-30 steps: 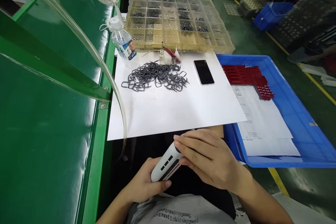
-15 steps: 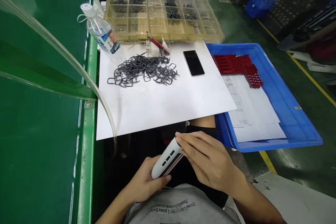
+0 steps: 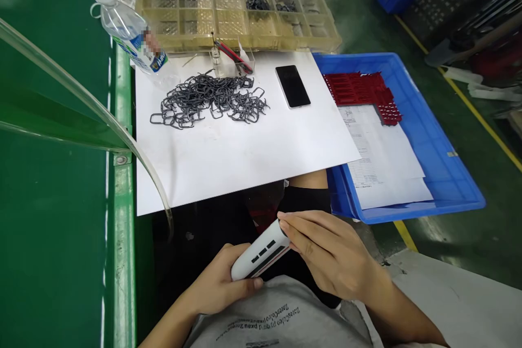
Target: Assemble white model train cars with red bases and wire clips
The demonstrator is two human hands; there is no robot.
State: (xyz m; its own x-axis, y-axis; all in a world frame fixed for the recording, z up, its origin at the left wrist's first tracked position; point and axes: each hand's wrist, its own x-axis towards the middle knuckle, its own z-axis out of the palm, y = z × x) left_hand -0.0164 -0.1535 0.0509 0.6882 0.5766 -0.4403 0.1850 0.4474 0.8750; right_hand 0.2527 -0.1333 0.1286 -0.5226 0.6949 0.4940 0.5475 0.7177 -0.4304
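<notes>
A white, rounded, elongated object (image 3: 263, 250) with three small dark slots and a dark and red stripe is held above my lap; I cannot make out its kind. My left hand (image 3: 222, 281) is wrapped round its lower end, thumb along the near side. At its upper end, the fingers of my right hand (image 3: 332, 255) are pressed together and touch the dark tip. Whatever lies under those fingers is hidden. Beyond both hands, a pile of dark grey bent clips (image 3: 212, 98) lies on a white sheet (image 3: 244, 157).
A phone (image 3: 292, 86) lies right of the clips. Behind stand a clear compartment box (image 3: 240, 41), a small holder with tools (image 3: 232, 65) and a water bottle (image 3: 134, 38). At right, a blue tray (image 3: 444, 174) holds red parts (image 3: 362, 92) and papers. A clear tube (image 3: 110, 119) arches at left.
The view has shifted, so the table things appear further left and higher. The white object tilts flatter, with its upper end further right; both hands keep their hold.
</notes>
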